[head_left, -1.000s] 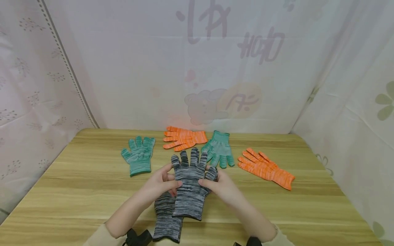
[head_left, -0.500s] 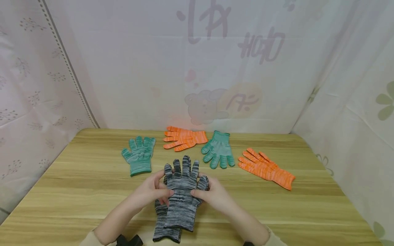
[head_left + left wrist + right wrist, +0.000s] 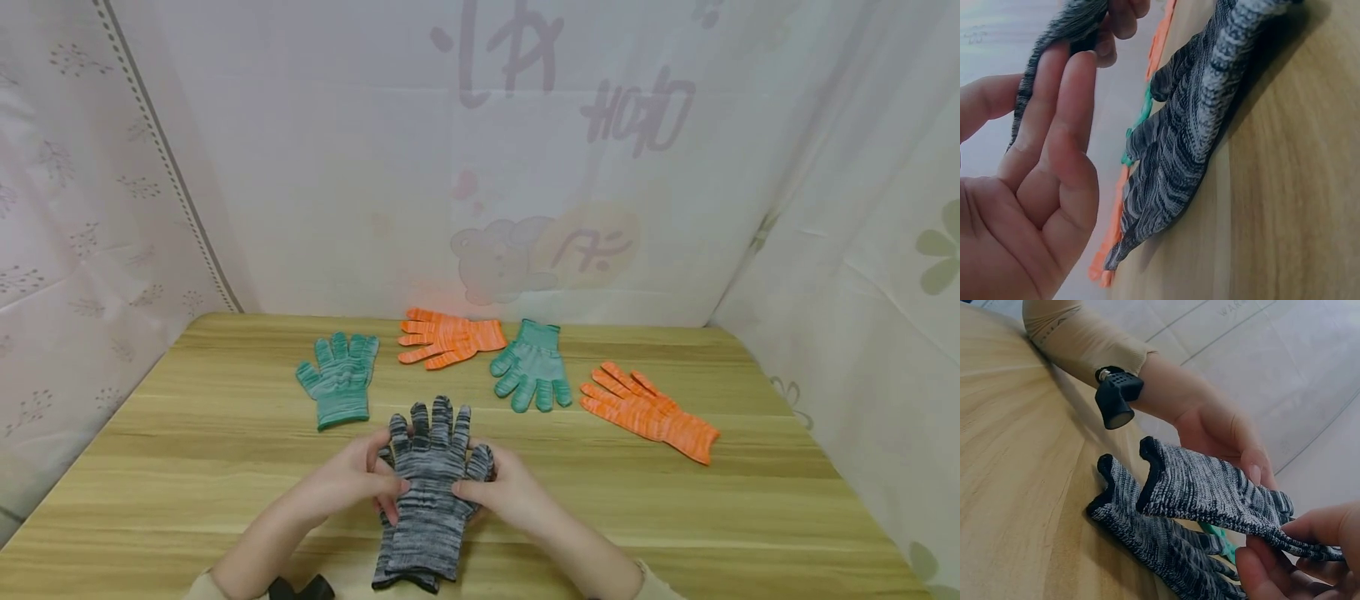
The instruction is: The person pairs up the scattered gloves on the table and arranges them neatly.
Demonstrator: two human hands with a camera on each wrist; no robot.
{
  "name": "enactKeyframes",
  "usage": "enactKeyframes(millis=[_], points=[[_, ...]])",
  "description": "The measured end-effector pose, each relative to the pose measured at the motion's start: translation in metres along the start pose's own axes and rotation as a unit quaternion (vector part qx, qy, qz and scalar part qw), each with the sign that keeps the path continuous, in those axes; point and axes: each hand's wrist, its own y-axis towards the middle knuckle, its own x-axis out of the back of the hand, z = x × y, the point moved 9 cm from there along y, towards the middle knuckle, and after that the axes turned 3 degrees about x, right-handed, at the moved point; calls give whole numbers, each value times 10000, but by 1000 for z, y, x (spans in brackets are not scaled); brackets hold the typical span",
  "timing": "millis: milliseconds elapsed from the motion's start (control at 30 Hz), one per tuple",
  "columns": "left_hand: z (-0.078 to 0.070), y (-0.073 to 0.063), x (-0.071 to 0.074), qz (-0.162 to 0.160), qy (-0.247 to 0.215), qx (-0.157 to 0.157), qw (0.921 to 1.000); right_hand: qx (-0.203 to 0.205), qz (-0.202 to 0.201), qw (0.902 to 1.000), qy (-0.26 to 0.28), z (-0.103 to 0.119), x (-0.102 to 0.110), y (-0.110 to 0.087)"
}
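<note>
Both hands hold one grey-and-black knit glove (image 3: 430,500) by its two sides, fingers pointing away from the person. My left hand (image 3: 360,479) pinches its left edge, thumb on top and fingers underneath. On the thumb side of the glove, my right hand (image 3: 506,492) pinches the other edge the same way. A second grey-and-black glove (image 3: 1172,137) lies on the table below; the held one overlaps most of it in the head view. In the right wrist view the cuff of the held glove (image 3: 1191,484) stands above the lower one (image 3: 1141,534), with a gap between them.
On the wooden table (image 3: 750,517) lie a green glove (image 3: 342,383) at left, an orange glove (image 3: 450,337) at the back, another green glove (image 3: 534,367) beside it, and a second orange glove (image 3: 652,412) at right. Patterned curtains (image 3: 337,167) enclose the table.
Both hands have brought the held grey-and-black glove toward the person and slightly left, so it now covers most of the lower glove. The green and orange gloves have stayed put.
</note>
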Motion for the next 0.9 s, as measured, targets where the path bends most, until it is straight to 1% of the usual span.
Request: enactKeyframes(millis=[100,300,533,733,900], points=[[1,-1,0,86,3,80,9999,-99,34,9999,125,-2,-2,0],[5,-4,2,150,111,247,9995,-234,131,9993,246,-8,-6,0],[8,-7,6,159,246,402,9988,-175,318,9990,253,-14,-10,1],[11,-9,7,207,382,527,9977,-142,366,9990,197,-19,-12,2],[11,-9,7,180,394,601,9973,-208,302,9992,152,-27,-13,4]])
